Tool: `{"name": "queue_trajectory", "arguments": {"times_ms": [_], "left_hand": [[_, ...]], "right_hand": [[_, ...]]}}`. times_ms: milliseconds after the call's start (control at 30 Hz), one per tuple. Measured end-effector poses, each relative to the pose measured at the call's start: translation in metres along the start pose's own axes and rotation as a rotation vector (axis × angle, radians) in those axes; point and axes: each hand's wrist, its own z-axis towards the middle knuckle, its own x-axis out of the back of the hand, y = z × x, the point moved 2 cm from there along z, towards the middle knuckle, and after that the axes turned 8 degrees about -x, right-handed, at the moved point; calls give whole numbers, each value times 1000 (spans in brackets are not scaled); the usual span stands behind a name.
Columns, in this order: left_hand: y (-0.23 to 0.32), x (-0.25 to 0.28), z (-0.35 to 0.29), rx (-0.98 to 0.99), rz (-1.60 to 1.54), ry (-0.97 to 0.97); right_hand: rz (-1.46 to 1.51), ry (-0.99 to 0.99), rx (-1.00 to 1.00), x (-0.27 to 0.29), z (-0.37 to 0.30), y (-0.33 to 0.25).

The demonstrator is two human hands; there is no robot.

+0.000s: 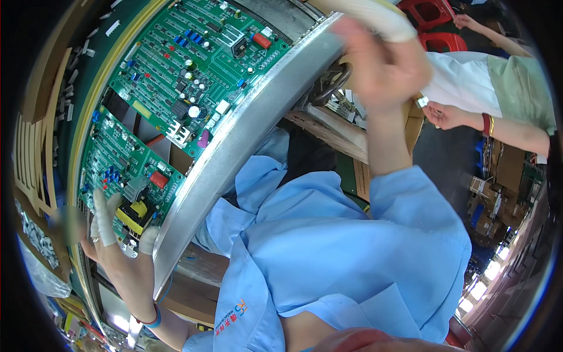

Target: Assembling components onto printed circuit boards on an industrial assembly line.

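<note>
My left hand point(124, 267), with pale coverings on some fingertips, lies over the near end of the lower green circuit board point(126, 154). Its fingers and thumb are spread beside a yellow-wrapped transformer point(134, 215); whether they press on it is unclear. That board also carries a grey heatsink point(136, 189) and a red block-shaped component point(158, 179). Raised beyond the metal rail point(234, 132), my right hand point(384, 67) is smeared by motion, so its fingers and any contents cannot be made out. A larger populated circuit board point(226, 70) sits farther up the line.
Small white parts point(70, 111) are scattered along the left ledge. A bag of metal parts point(40, 246) sits at lower left. At right, a co-worker's hand point(448, 115) holds a small white piece point(422, 102). Red stools point(443, 41) and cardboard boxes point(507, 164) stand beyond.
</note>
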Motion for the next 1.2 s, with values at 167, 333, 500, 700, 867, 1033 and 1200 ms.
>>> {"name": "queue_trajectory", "arguments": {"times_ms": [167,333,500,700,867,1033,1200], "left_hand": [[-9,21,-20,132,-115,220],[-29,7,-26,278,-253,402],[-22,14,-43,248,-129,371],[-32,12,-83,388,-287,460],[-55,-11,-139,510,-202,493],[-45,-29,-170,563,-107,636],[-35,-58,-241,824,86,772]], "right_hand": [[-719,120,-651,156,-101,110],[-1172,-187,-923,194,-156,141],[-1230,-421,-929,178,-151,176],[-944,-1139,-942,132,-172,187],[-563,-1001,-772,138,-226,215],[-624,-1012,-469,163,-241,267],[-539,-1359,-80,167,-74,470]]}}
